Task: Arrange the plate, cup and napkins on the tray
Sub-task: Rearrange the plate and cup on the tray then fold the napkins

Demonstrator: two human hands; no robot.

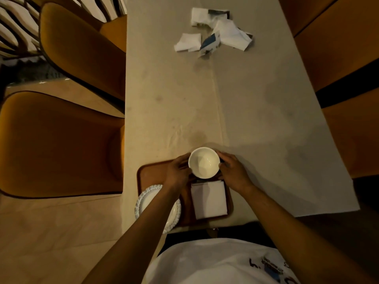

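The head view looks straight down a long table (256,111) with the brown tray (149,173) at its near end. Both hands cup the white cup (204,162) at the tray's far edge: the left hand (178,171) curls its fingers against the cup's left wall, and the right hand (233,173) wraps the right wall. Whether the cup's base rests on the tray or hangs just above it cannot be told.

Just near of the cup, a folded white napkin (209,199) lies flat on the right half of the tray. The scalloped white plate (143,201) sits on the tray's near left corner, overhanging its edge, partly hidden by the left forearm.

Plate and napkin look placed; the cup seems nearly settled. Loose crumpled napkins (213,31) lie at the far end, well apart from the tray, perhaps left to collect.
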